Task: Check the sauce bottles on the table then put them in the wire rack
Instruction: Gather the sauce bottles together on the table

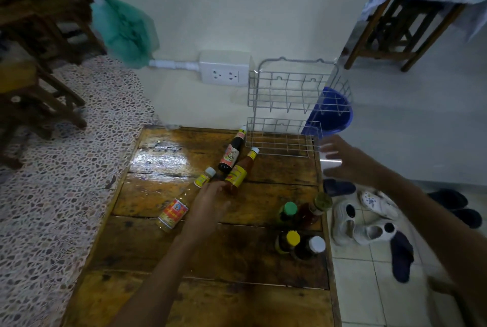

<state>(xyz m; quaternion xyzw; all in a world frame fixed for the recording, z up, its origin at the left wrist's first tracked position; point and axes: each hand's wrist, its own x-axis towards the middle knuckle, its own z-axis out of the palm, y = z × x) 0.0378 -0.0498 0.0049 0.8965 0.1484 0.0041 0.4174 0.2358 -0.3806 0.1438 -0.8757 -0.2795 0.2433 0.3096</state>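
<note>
Four capped bottles [300, 229] stand near right on the wooden table [237, 287]. The left hand [210, 202], fingers relaxed, reaches toward three lying labelled bottles [232, 165]. Right hand [345, 159] spread open beside the far white wire rack [290, 107].

blue bucket [332, 113], wall socket [224, 69], shoes [363, 218]
</note>
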